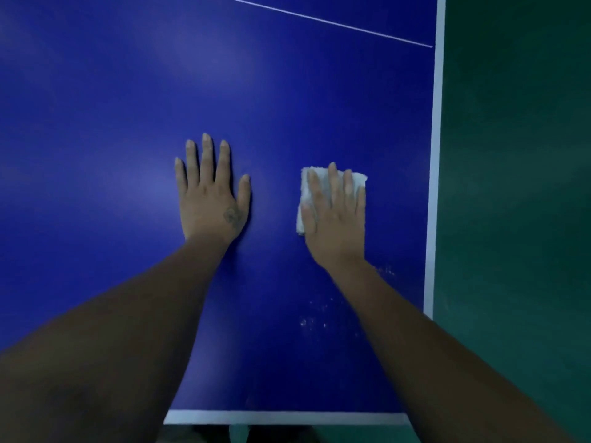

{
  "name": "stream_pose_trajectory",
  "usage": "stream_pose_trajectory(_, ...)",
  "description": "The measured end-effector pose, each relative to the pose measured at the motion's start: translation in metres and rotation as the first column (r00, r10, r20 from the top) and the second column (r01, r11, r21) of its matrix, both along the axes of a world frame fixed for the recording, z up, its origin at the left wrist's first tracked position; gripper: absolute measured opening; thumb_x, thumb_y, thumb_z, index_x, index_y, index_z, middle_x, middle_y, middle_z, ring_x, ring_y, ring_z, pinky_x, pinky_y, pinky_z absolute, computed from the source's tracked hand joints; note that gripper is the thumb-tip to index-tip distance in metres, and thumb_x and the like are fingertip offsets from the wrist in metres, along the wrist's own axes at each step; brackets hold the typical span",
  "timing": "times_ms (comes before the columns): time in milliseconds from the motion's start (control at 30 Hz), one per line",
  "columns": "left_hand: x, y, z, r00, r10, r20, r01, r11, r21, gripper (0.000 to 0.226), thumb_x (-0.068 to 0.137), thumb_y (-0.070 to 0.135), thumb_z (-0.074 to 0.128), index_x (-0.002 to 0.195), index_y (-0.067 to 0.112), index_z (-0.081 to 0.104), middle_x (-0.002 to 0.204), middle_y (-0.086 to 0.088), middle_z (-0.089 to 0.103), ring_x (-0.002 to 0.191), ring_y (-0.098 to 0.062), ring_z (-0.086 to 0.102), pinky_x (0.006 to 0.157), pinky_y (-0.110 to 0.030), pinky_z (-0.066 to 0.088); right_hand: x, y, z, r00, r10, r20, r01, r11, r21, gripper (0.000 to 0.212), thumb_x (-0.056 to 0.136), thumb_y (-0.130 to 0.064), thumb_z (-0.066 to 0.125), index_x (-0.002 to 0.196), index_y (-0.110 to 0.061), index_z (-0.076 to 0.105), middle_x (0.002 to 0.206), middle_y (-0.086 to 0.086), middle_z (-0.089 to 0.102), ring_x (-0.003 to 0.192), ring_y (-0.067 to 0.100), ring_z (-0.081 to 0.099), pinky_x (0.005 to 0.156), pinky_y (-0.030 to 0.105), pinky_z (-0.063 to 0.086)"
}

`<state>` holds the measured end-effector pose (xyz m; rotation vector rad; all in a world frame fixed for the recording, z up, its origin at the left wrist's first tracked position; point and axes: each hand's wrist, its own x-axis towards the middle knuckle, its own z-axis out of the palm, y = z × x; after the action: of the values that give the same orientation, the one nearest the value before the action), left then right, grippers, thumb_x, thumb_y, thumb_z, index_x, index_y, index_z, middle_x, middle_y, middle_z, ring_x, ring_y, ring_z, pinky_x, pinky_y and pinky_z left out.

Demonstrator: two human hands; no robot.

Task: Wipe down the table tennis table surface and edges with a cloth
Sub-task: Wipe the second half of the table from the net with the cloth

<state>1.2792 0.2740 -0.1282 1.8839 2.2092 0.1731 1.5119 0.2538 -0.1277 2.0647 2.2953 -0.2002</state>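
Note:
The blue table tennis table [128, 91] fills most of the view, with a white border line along its right edge [436, 155] and its near edge [281, 417]. A folded white cloth [307, 187] lies flat on the surface near the right edge. My right hand [335, 219] presses on the cloth with straight fingers and covers most of it. Beside it to the left, my left hand [211, 193] rests flat on the bare surface, fingers spread and straight.
A thin white centre line [319, 20] runs across the far part of the table. Whitish specks [313, 321] mark the surface near my right forearm. Dark green floor [518, 187] lies past the right edge and below the near edge.

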Motion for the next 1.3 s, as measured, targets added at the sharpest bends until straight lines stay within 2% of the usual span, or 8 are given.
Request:
stream_pose_trajectory(100,-0.011,-0.076,-0.003,0.998,-0.057,-0.041,0.058,0.998,0.036,0.070,0.112,0.057,0.024,0.174,0.026,0.012,0.182,-0.003,0.006,0.168,-0.028,-0.001,0.134,-0.058,0.006,-0.019,-0.065,-0.001,0.996,0.069,-0.065,-0.068,0.998,0.015,0.062,0.117,-0.049,0.020,0.174,-0.032,0.004,0.182,0.009,0.002,0.168,0.033,0.000,0.133,0.062,0.010)
stream_pose_trajectory(267,-0.005,-0.197,-0.004,0.993,0.076,-0.094,-0.078,0.997,-0.010,0.070,0.109,0.055,0.030,0.173,0.031,0.015,0.182,-0.001,0.005,0.168,-0.029,0.001,0.133,-0.063,0.005,-0.012,-0.099,-0.003,0.969,0.208,-0.132,-0.214,0.977,-0.027,0.061,0.116,-0.051,0.023,0.174,-0.036,0.007,0.183,0.002,0.000,0.169,0.029,-0.001,0.135,0.057,0.006)
stream_pose_trajectory(367,-0.006,-0.197,-0.005,0.991,0.086,-0.101,-0.088,0.996,-0.019,0.071,0.108,0.055,0.030,0.173,0.031,0.016,0.182,-0.001,0.005,0.168,-0.028,-0.001,0.134,-0.061,0.004,0.010,-0.034,-0.005,0.976,0.208,-0.069,-0.209,0.978,-0.010,0.062,0.115,-0.052,0.014,0.174,-0.037,0.001,0.182,0.006,0.005,0.168,0.033,0.006,0.135,0.059,0.004)
stream_pose_trajectory(500,-0.004,-0.198,-0.005,0.990,0.108,-0.092,-0.111,0.994,-0.022,0.071,0.107,0.054,0.031,0.173,0.031,0.018,0.182,0.000,0.005,0.168,-0.026,-0.002,0.134,-0.059,0.003,0.067,0.020,-0.001,1.000,0.020,-0.024,-0.020,1.000,-0.013,0.062,0.114,-0.055,0.011,0.173,-0.036,0.001,0.181,0.010,0.011,0.166,0.037,0.012,0.133,0.063,0.003)
stream_pose_trajectory(667,-0.004,-0.197,-0.004,0.990,0.119,-0.071,-0.120,0.993,-0.007,0.071,0.107,0.053,0.033,0.172,0.029,0.022,0.182,-0.001,0.007,0.168,-0.026,-0.001,0.134,-0.059,0.003,0.093,-0.082,0.003,0.970,-0.239,-0.042,0.239,0.971,0.016,0.063,0.116,-0.051,0.020,0.174,-0.028,0.011,0.180,0.014,0.011,0.166,0.038,0.012,0.131,0.065,0.016)
stream_pose_trajectory(833,-0.005,-0.199,-0.005,0.992,0.109,-0.065,-0.107,0.994,0.022,0.070,0.107,0.052,0.033,0.172,0.029,0.021,0.182,0.000,0.006,0.168,-0.027,0.000,0.134,-0.059,0.003,0.075,-0.223,0.004,0.974,-0.210,-0.079,0.206,0.977,-0.062,0.069,0.113,-0.052,0.033,0.174,-0.024,0.017,0.182,0.011,0.007,0.167,0.039,0.007,0.131,0.068,0.014)
stream_pose_trajectory(1067,-0.001,-0.197,-0.001,0.990,0.129,-0.063,-0.128,0.992,0.008,0.070,0.107,0.052,0.033,0.172,0.029,0.023,0.182,-0.002,0.009,0.168,-0.026,0.000,0.134,-0.059,0.003,0.086,-0.125,0.000,0.931,-0.360,-0.056,0.360,0.933,-0.002,0.065,0.115,-0.054,0.019,0.174,-0.028,0.014,0.181,0.012,0.008,0.167,0.039,0.007,0.133,0.064,0.011)
stream_pose_trajectory(1300,-0.001,-0.198,-0.002,0.990,0.127,-0.067,-0.126,0.992,0.024,0.070,0.107,0.051,0.035,0.172,0.028,0.022,0.182,-0.002,0.009,0.168,-0.027,0.001,0.134,-0.060,0.004,0.058,-0.249,0.003,0.979,-0.186,-0.082,0.177,0.979,-0.103,0.066,0.115,-0.053,0.027,0.174,-0.026,0.015,0.182,0.010,0.005,0.168,0.038,0.004,0.132,0.068,0.012)
